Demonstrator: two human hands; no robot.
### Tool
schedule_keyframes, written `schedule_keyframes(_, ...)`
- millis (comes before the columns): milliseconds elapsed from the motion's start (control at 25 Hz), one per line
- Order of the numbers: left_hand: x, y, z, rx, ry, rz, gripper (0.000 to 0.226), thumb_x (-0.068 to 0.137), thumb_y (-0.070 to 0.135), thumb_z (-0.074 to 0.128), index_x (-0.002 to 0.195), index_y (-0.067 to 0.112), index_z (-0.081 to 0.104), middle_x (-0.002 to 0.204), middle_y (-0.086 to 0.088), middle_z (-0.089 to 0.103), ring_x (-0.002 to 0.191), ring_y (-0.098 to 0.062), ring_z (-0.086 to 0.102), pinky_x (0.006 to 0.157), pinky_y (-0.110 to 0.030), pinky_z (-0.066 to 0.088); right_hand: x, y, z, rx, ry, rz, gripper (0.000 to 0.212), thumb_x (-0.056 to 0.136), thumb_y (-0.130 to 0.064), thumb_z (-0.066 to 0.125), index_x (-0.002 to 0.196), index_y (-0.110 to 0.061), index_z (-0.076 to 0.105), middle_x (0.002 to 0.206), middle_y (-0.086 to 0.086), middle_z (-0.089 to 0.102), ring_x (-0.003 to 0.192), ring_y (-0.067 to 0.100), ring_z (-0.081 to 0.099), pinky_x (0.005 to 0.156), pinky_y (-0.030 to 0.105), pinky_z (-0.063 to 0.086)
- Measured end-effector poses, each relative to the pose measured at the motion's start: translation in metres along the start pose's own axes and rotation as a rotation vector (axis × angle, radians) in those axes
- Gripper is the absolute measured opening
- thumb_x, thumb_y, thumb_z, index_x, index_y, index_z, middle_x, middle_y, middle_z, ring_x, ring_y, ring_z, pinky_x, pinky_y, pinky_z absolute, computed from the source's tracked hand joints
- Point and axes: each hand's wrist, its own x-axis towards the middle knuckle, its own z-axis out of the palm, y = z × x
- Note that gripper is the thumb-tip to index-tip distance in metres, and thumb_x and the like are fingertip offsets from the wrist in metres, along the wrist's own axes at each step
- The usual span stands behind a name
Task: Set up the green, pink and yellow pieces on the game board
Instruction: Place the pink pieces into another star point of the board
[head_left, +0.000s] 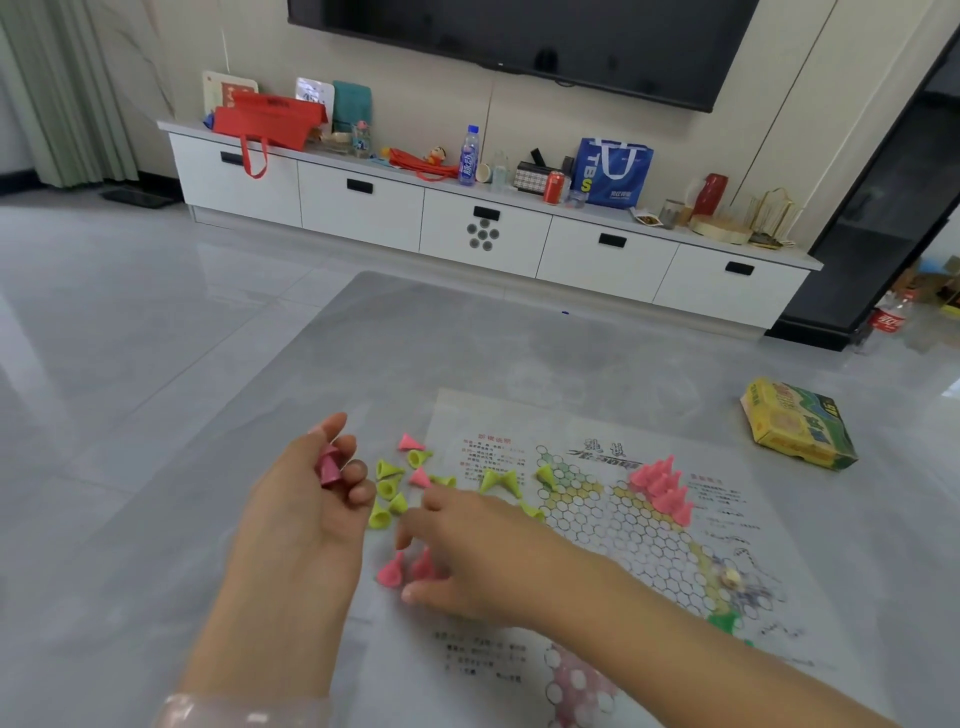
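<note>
game board (613, 525) on grey table (415, 338), left hand (306, 499) gripping pink pieces (329, 465), right hand (467, 551) spread, white tv cabinet (483, 234) beyond

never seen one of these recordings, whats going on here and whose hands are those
There is no machine here. A person wears a camera on the head, so this single picture looks forward and down at their own two hands. The left hand holds pink pieces in curled fingers. The right hand reaches with loose fingers over loose pink and yellow pieces scattered by the left edge of the paper game board. A cluster of pink pieces already stands on the board. A green piece sits near its lower right. The game's box lies further right.
</note>
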Motion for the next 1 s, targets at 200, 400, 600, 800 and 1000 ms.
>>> schedule_keyframes(200, -0.003, 0.000, 0.001, 0.006, -0.021, -0.037, 0.021, 0.090, 0.009, 0.035, 0.082, 0.011, 0.054, 0.062, 0.001, 0.041, 0.029, -0.005, 0.037, 0.031, -0.010, 0.026, 0.016, -0.013, 0.007, -0.091, -0.054, 0.048, 0.025, 0.090, -0.019, 0.048, 0.109, -0.002, 0.049, 0.115, 0.020, 0.047, 0.099, 0.036, 0.051, 0.066, 0.033, 0.029)
schedule_keyframes(400, -0.005, -0.004, 0.002, 0.023, -0.035, -0.054, 0.022, 0.090, 0.009, 0.033, 0.082, 0.010, 0.054, 0.062, -0.001, 0.041, 0.028, -0.005, 0.036, 0.031, -0.009, 0.026, 0.018, -0.008, 0.013, -0.098, -0.020, 0.049, 0.022, 0.089, -0.011, 0.049, 0.109, -0.003, 0.048, 0.112, 0.019, 0.048, 0.095, 0.036, 0.053, 0.064, 0.035, 0.031)
schedule_keyframes(600, -0.006, -0.008, 0.004, 0.015, -0.036, -0.068, 0.020, 0.089, 0.008, 0.035, 0.082, 0.008, 0.055, 0.062, -0.002, 0.042, 0.033, -0.007, 0.036, 0.031, -0.010, 0.027, 0.011, 0.009, 0.018, 0.001, 0.149, 0.030, 0.023, 0.085, -0.001, 0.044, 0.104, -0.008, 0.053, 0.111, 0.011, 0.050, 0.089, 0.032, 0.054, 0.065, 0.034, 0.037)
schedule_keyframes(800, -0.006, -0.016, 0.009, 0.023, -0.045, -0.098, 0.018, 0.088, 0.007, 0.038, 0.079, 0.005, 0.054, 0.070, -0.006, 0.050, 0.057, -0.014, 0.046, 0.047, -0.016, 0.043, 0.008, 0.008, -0.010, 0.417, 0.539, 0.084, 0.017, 0.086, -0.016, 0.055, 0.103, -0.018, 0.059, 0.093, -0.004, 0.062, 0.076, 0.008, 0.057, 0.073, 0.024, 0.050)
schedule_keyframes(1000, -0.009, -0.019, 0.012, -0.218, -0.177, -0.311, 0.021, 0.090, 0.009, 0.034, 0.084, 0.003, 0.053, 0.080, -0.012, 0.057, 0.063, -0.020, 0.063, 0.060, -0.027, 0.055, 0.007, -0.004, -0.031, 0.482, 0.576, -0.039, 0.021, 0.083, -0.019, 0.061, 0.104, -0.021, 0.059, 0.098, -0.006, 0.063, 0.086, 0.006, 0.056, 0.076, 0.020, 0.047)
